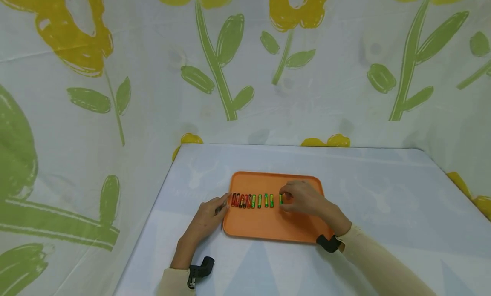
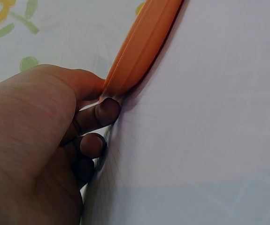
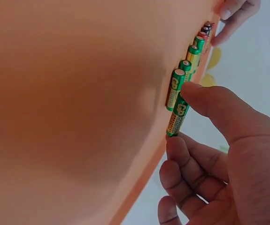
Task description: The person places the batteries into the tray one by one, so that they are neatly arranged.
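Note:
An orange tray (image 1: pixel 253 225) lies on the table with a row of small batteries across it. Several red-and-black batteries (image 1: pixel 241 201) stand side by side at the left, followed by several green-and-yellow batteries (image 1: pixel 262 201) spaced a little apart. Between thumb and fingertips my right hand (image 1: pixel 304 198) pinches another green battery (image 3: pixel 178 117) by its two ends, at the right end of the row. The right wrist view shows it beside its nearest green neighbour (image 3: pixel 174 89). My left hand (image 1: pixel 205 217) pinches the tray's left rim (image 2: pixel 139 47), its fingers curled at the edge.
A pale patterned cloth covers the table (image 1: pixel 376 189). Behind and to the left hangs a white curtain (image 1: pixel 153 74) printed with yellow flowers and green leaves. Each wrist wears a black strap-on device (image 1: pixel 202 268).

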Available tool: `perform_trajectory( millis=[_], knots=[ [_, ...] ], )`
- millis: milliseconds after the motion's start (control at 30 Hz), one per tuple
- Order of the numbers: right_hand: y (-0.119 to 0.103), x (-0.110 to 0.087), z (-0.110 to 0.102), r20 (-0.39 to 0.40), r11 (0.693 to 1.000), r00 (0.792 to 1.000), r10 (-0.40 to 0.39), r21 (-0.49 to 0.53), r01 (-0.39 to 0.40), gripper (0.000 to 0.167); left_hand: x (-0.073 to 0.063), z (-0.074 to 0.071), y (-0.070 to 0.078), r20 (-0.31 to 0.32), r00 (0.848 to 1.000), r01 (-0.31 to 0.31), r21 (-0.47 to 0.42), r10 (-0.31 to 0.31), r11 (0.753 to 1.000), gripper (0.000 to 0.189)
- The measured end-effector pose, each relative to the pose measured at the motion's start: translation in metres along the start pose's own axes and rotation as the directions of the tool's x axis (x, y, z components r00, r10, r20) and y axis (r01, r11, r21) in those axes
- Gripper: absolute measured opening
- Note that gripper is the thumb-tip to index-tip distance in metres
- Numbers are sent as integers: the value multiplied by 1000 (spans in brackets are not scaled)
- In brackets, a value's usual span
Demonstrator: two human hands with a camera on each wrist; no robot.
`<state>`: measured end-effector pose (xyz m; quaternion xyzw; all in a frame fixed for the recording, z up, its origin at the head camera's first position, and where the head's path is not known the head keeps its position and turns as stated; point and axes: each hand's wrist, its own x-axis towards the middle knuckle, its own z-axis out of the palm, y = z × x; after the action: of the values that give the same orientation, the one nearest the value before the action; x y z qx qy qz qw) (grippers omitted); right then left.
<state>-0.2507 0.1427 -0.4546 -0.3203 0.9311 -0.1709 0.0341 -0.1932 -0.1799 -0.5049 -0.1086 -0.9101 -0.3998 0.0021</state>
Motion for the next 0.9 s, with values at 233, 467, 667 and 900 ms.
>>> perform_trajectory(
  millis=[233,467,667,900],
  knots=[
    [0,5,6,14,1000,1000,14,-18,-14,31,0,1,-2,2,1000,-7,-2,7,1000,45],
    [-2,4,7,19,1000,1000,18,-13,-18,32,0,3,-2,8,1000,-15,-19,15,1000,45],
    [-3,3,9,9,1000,1000,10,-23,-9,35,2,5,-2,15,1000,-24,4,24,1000,45],
    [-8,-3,-2,18,996,996,84,8,-84,44,3,3,-6,-28,999,23,-160,-28,987,35]
  ],
)
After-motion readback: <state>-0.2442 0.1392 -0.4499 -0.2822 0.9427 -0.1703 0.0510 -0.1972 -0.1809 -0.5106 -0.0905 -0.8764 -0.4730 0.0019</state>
